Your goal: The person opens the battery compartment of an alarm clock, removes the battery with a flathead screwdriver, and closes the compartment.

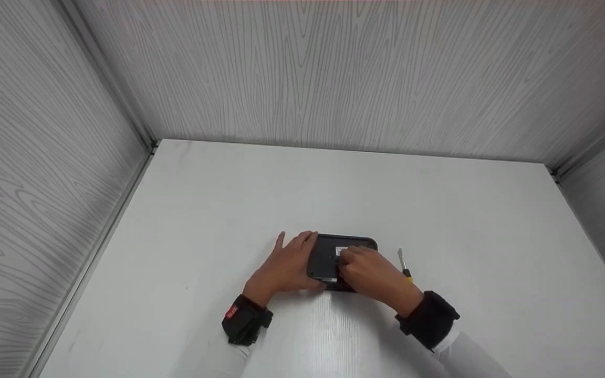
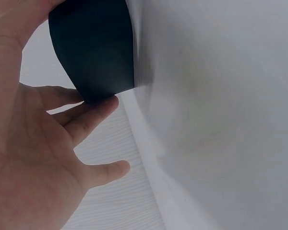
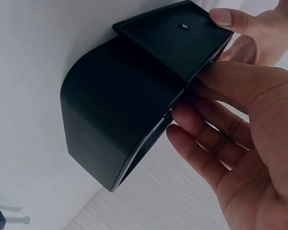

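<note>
Keep black casing (image 1: 325,254) gripped in left hand (image 1: 285,269) and braced against the surface (image 1: 218,210), working gently with right hand (image 1: 369,271) over its face, can't tell whether pinching anything.

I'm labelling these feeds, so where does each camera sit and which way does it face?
Head: on the head, facing forward and down at the white table; left hand, right hand and sleeves show.
Left wrist: on that wrist, facing the black case; left hand shows.
Right wrist: on that wrist, facing the black case; both hands show.
Shared: head and right wrist both show the screwdriver.
</note>
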A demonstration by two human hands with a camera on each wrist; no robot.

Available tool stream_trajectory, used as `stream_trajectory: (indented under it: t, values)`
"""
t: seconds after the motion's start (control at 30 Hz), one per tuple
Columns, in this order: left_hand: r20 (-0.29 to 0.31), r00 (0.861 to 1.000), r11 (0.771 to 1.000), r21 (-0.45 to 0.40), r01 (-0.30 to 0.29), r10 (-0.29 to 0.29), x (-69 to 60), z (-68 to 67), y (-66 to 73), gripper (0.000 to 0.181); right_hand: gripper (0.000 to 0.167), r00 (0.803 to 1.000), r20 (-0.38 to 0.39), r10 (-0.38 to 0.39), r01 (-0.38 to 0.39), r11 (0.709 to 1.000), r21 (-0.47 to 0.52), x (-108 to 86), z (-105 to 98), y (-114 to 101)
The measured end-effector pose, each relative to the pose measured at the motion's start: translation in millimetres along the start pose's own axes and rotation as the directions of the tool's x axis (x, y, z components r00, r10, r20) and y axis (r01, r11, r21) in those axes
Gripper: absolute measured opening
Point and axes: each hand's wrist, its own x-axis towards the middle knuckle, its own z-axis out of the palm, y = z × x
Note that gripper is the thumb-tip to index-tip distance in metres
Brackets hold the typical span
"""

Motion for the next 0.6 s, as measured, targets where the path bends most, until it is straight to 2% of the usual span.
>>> stream_trajectory:
  t: [0.17,0.37,0.6]
  values:
    - [0.007,1.000,1.000,-0.017,-0.013,0.013,0.7,-2.2,1.8,0.105,0.003,1.000,0.029,-0.011,0.012,1.000,-0.027,0.5,-2.6,0.0]
    - [-0.018,1.000,0.999,-0.031,-0.016,0.016,0.4,-1.6,0.4,0.106,0.007,0.998,0.045,-0.054,0.057,0.996,-0.070,4.2,-4.8,0.5]
    - [-0.028,0.999,0.999,-0.018,-0.031,0.031,0.7,-0.8,-2.9,0.105,0.003,0.993,0.097,-0.064,0.069,0.996,-0.050,7.3,-9.5,-0.7]
